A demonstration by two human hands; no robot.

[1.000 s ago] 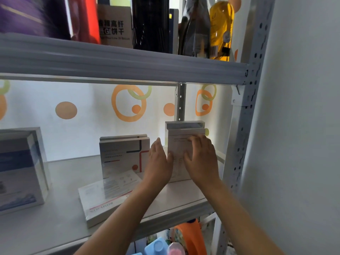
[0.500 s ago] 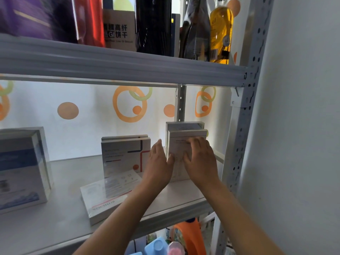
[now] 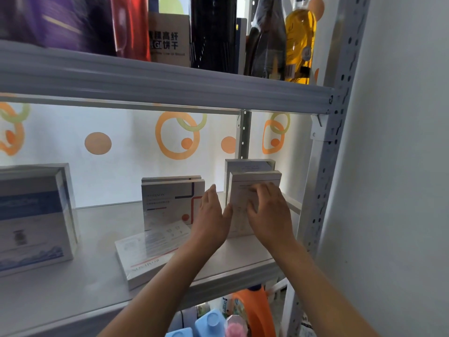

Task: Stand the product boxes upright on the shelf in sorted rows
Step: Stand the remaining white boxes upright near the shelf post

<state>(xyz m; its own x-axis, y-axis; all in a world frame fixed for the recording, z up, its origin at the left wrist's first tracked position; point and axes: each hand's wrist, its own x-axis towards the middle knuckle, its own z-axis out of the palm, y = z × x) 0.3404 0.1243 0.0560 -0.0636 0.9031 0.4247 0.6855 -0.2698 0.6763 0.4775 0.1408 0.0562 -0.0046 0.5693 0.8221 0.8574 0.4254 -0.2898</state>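
Two white boxes stand upright, one behind the other, at the right end of the grey shelf [image 3: 73, 285]. The front white box [image 3: 239, 193] is held between my hands; the rear white box [image 3: 247, 164] rises just behind it. My left hand [image 3: 211, 220] lies along the box's left side with the thumb on its front edge. My right hand [image 3: 269, 215] presses flat on the front face with fingers spread. Left of them stand two upright boxes with red and navy lines [image 3: 170, 203]. A similar box [image 3: 150, 251] lies flat near the shelf's front edge.
A large blue and white box [image 3: 34, 215] stands at the shelf's left. The upper shelf [image 3: 170, 86] carries bottles and cartons, including a yellow bottle [image 3: 300, 40]. A perforated metal post [image 3: 323, 190] and a wall close off the right. Bottles [image 3: 252, 310] show below.
The front white box has settled lower and slightly forward, so the rear box's top now shows apart behind it. Both hands stay on it, barely moved.
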